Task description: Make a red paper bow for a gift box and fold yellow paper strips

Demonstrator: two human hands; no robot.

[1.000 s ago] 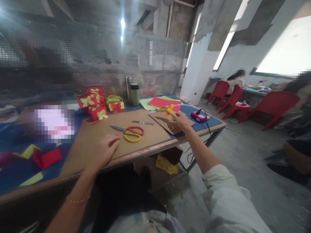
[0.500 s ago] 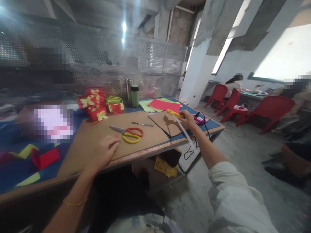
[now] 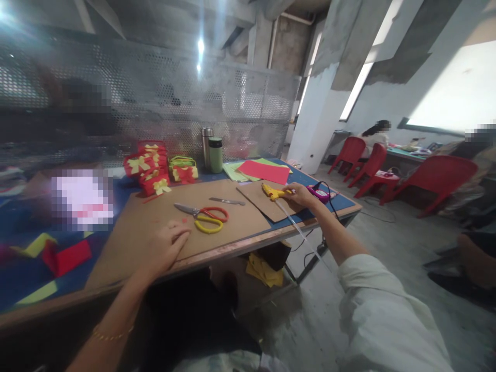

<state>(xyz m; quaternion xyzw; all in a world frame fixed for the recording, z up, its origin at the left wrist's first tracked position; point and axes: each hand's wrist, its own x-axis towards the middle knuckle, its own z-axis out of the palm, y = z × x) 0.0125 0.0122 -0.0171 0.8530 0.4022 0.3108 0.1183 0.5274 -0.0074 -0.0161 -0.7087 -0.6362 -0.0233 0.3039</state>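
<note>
Over flat cardboard [image 3: 267, 206], right hand [image 3: 303, 196] holding yellow plastic glue gun [image 3: 273, 192].

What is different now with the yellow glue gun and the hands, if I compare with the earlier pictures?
The right hand has turned the yellow glue gun and lowered it to the small cardboard; its glue stick now slants toward the wearer's side, not away. That hand is still on it. Left hand, scissors: unmoved.
</note>
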